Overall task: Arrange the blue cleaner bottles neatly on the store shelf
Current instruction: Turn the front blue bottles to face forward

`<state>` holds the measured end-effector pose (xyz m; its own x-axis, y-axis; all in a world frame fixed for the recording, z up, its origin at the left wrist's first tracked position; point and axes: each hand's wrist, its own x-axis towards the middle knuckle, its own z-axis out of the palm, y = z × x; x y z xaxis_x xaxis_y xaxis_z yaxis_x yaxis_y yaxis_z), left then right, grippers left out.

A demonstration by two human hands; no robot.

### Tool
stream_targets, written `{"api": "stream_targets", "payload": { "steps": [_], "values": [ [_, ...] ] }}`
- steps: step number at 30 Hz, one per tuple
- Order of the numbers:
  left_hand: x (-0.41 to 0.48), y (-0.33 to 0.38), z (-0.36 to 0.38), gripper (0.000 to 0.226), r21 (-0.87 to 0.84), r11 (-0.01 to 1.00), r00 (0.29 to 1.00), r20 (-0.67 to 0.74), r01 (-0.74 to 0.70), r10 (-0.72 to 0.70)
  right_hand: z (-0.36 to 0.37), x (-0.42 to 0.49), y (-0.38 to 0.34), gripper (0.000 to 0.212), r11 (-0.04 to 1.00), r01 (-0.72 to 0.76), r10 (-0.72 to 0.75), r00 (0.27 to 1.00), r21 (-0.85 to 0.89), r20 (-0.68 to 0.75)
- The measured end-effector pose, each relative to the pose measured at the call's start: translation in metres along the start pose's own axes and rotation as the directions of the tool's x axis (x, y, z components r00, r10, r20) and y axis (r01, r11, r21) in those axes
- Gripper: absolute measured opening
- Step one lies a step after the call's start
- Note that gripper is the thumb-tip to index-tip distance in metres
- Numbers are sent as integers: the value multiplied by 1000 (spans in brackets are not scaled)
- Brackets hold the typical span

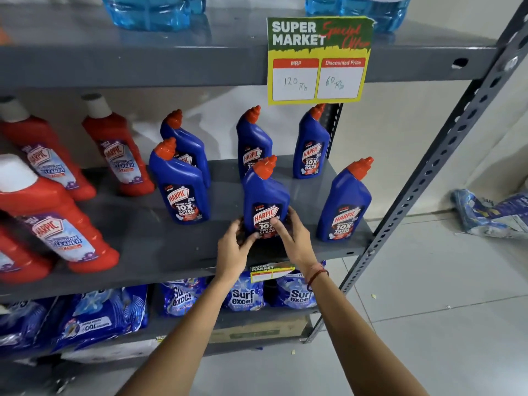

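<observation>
Several blue cleaner bottles with orange caps stand upright on the grey middle shelf (160, 252). The front centre bottle (264, 192) is gripped at its base from both sides: my left hand (233, 247) on its left, my right hand (294, 238) on its right with a finger across the label. Another front bottle (181, 184) stands to the left and one (344, 204) to the right near the shelf's edge. Behind stand three more (187, 144), (253, 138), (311, 144).
Red bathroom cleaner bottles (117, 147) fill the shelf's left side. A price sign (318, 60) hangs from the upper shelf, which holds clear blue jugs (154, 10). Detergent packs (243, 295) lie on the shelf below. The slotted upright (428, 172) borders the right; a pack (491, 212) lies on the floor.
</observation>
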<state>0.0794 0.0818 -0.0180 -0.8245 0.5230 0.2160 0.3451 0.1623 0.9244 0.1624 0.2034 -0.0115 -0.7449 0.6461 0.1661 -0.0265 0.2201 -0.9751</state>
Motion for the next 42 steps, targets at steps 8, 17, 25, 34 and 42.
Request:
{"api": "stream_targets", "payload": {
  "steps": [8,17,25,34,42],
  "values": [
    [-13,5,-3,43,2,1000,999,6,-31,31,0,-14,-2,42,1000,-4,3,1000,-13,-12],
    [-14,-12,-4,41,183,981,996,69,-64,52,2,-22,8,40,996,-71,71,997,-61,-11],
    [-15,-10,-1,45,259,963,996,71,-74,57,4,-24,11,46,990,-98,93,994,-98,-56],
    [-9,-2,-37,48,-30,1000,991,-137,-5,1,46,-75,3,31,983,36,-107,912,-181,-396],
    [33,-22,-106,38,-130,980,854,-483,150,-194,116,-47,-26,40,928,189,-192,981,-321,23]
  ]
}}
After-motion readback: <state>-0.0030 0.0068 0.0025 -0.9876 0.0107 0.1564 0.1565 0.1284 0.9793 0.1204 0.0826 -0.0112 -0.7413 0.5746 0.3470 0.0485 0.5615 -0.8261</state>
